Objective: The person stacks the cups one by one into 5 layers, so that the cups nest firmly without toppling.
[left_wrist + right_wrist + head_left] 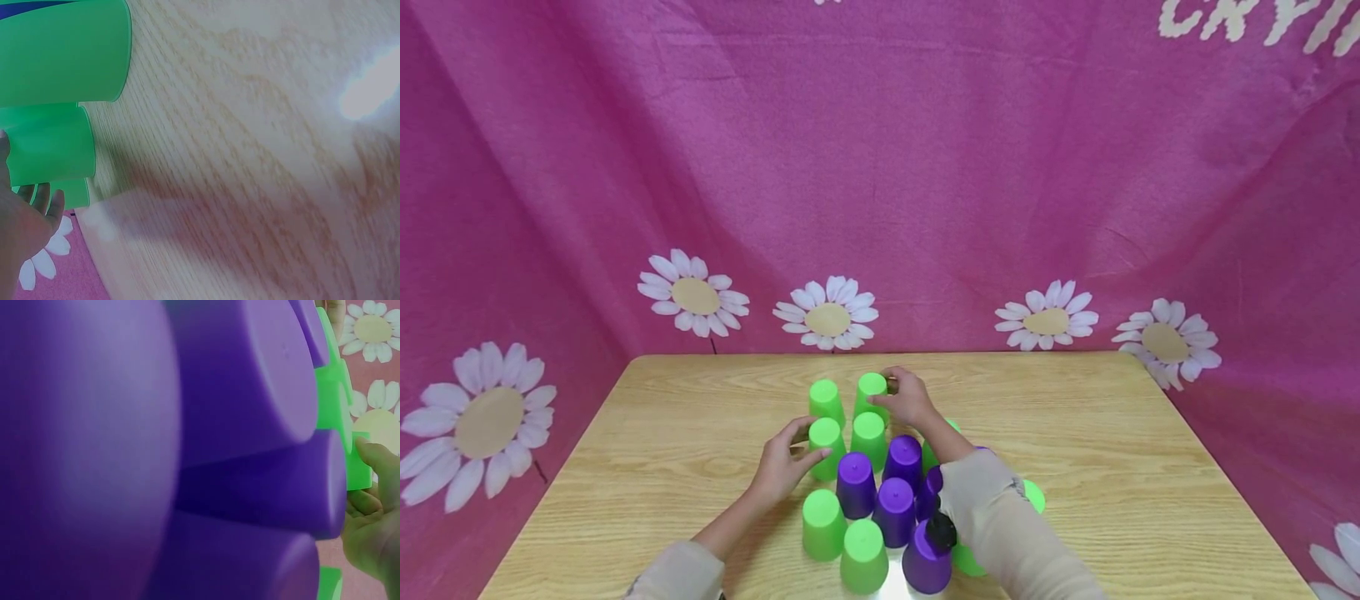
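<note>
Upside-down green and purple cups stand close together on the wooden table. My left hand [781, 462] holds a green cup [827, 450] at the left of the group, thumb in front and fingers behind. That hand's edge shows in the left wrist view beside a green cup [50, 145]. At the far end, my right hand [913, 400] grips another green cup [871, 393] from its right side. In the right wrist view its thumb and fingers are around a green cup [358, 464]. A green cup [824, 400] and another green cup [868, 437] stand beside the held ones.
Purple cups [896, 508] fill the middle of the group. Nearer stand two green cups [823, 525], and more green cups [1034, 495] are partly hidden by the right sleeve [1000, 508]. Behind the wooden table [1097, 433] hangs a pink cloth [880, 192] with daisies.
</note>
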The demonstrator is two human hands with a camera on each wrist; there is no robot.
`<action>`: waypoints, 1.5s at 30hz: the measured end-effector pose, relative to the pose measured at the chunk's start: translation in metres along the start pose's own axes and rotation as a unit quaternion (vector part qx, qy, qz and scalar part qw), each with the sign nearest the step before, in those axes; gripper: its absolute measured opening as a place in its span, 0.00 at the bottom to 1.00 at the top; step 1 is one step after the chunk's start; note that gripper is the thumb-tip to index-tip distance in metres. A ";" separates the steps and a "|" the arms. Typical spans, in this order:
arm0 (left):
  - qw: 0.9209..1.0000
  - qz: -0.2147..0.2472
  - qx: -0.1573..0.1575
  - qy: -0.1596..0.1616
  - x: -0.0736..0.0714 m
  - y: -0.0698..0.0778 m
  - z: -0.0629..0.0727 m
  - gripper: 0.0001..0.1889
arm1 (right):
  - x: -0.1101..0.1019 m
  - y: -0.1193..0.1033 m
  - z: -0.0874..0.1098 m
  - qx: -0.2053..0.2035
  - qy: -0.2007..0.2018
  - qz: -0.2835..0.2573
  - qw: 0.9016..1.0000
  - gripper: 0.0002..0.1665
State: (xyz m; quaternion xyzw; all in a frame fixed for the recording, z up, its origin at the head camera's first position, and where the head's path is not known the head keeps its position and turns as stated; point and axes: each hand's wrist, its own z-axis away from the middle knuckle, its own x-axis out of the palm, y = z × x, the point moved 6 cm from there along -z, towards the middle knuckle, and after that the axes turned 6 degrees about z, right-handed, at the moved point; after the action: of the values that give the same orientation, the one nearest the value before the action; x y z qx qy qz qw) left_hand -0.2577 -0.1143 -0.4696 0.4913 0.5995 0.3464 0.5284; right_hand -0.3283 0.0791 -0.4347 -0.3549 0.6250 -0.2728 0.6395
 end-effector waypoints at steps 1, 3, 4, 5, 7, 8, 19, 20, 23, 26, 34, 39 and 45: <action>1.000 -0.001 0.001 -0.001 0.000 0.000 0.000 0.24 | 0.001 0.000 -0.001 0.000 -0.002 0.003 1.000 0.24; 1.000 -0.004 0.002 -0.002 0.001 -0.001 0.000 0.24 | 0.004 0.000 -0.001 0.003 -0.006 0.008 1.000 0.23; 1.000 -0.007 0.004 -0.003 0.001 -0.001 0.000 0.23 | 0.005 0.000 -0.001 0.007 -0.008 0.008 1.000 0.23; 1.000 -0.010 0.003 -0.004 0.001 -0.002 0.000 0.23 | 0.006 0.000 -0.001 0.006 -0.009 0.014 1.000 0.23; 1.000 -0.014 -0.001 -0.004 0.002 -0.003 0.000 0.24 | 0.007 -0.001 0.000 0.011 -0.015 0.019 1.000 0.23; 1.000 -0.015 -0.004 -0.004 0.002 -0.003 0.000 0.24 | 0.008 -0.002 0.001 0.015 -0.019 0.019 1.000 0.23; 1.000 0.002 0.000 -0.006 0.004 -0.001 -0.001 0.23 | 0.009 -0.004 0.004 0.031 -0.033 0.024 0.999 0.22; 1.000 0.003 -0.001 -0.006 0.004 -0.001 -0.001 0.23 | 0.009 -0.004 0.004 0.030 -0.033 0.023 0.999 0.22; 1.000 0.001 -0.003 -0.007 0.004 -0.001 -0.001 0.23 | 0.007 -0.003 0.005 0.023 -0.028 0.015 0.999 0.22; 1.000 -0.005 -0.003 -0.008 0.004 0.000 -0.002 0.24 | 0.004 -0.003 0.006 0.011 -0.021 0.011 1.000 0.23; 1.000 -0.011 0.001 -0.006 0.002 0.002 -0.003 0.24 | -0.008 -0.005 0.017 -0.025 -0.003 -0.004 1.000 0.23; 1.000 -0.012 -0.002 -0.008 0.001 0.002 -0.004 0.24 | -0.012 -0.006 0.025 -0.054 -0.001 -0.008 0.998 0.23; 1.000 -0.016 -0.002 -0.006 -0.002 0.002 -0.005 0.24 | -0.012 -0.006 0.033 -0.076 -0.024 -0.019 0.997 0.23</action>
State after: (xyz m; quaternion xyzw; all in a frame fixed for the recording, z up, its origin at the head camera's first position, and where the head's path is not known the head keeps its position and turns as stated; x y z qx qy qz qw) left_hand -0.2623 -0.1153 -0.4658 0.4826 0.6032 0.3362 0.5387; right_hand -0.2962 0.0885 -0.4239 -0.4209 0.6216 -0.2284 0.6198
